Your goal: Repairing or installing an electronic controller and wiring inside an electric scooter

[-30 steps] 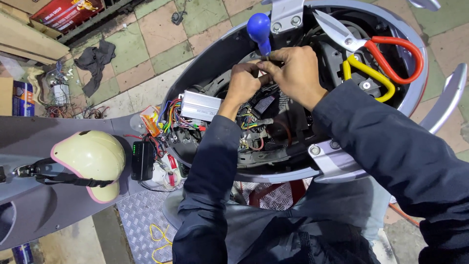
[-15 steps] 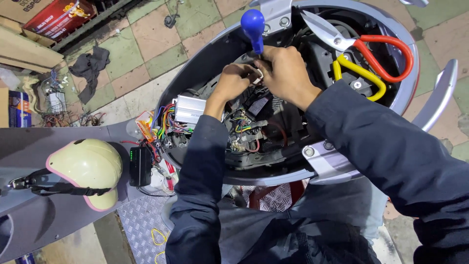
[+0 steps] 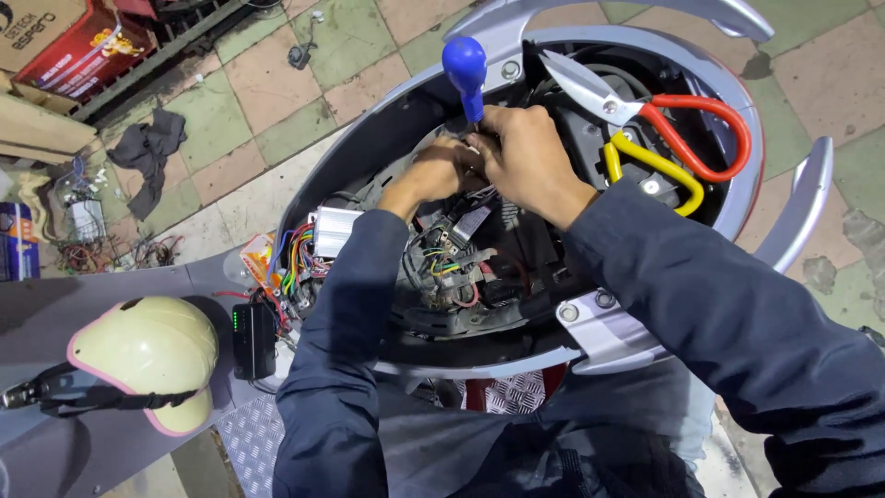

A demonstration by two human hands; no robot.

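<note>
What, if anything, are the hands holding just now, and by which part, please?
The right hand grips the blue-handled screwdriver low on its shaft, below the handle. What the left hand pinches cannot be told.

A bright blue handle [image 3: 464, 63] is seen on the screwdriver beside the hands. The snips [image 3: 645, 129] are fitted with one red loop and one yellow loop, joined to bare silver blades. The scooter body panels [image 3: 793, 212] are finished in silver-grey, and the open compartment [image 3: 516, 277] is coloured black. The wire bundle [image 3: 293, 263] is made up of red, blue, green, yellow and orange strands, next to a silver controller box [image 3: 334, 231]. The helmet [image 3: 147, 355] is coloured pale cream and edged in pink, with a black strap. Both sleeves [image 3: 737, 323] are dark navy. The floor tiles [image 3: 277, 83] are laid in alternating pale green and salmon pink.
</note>
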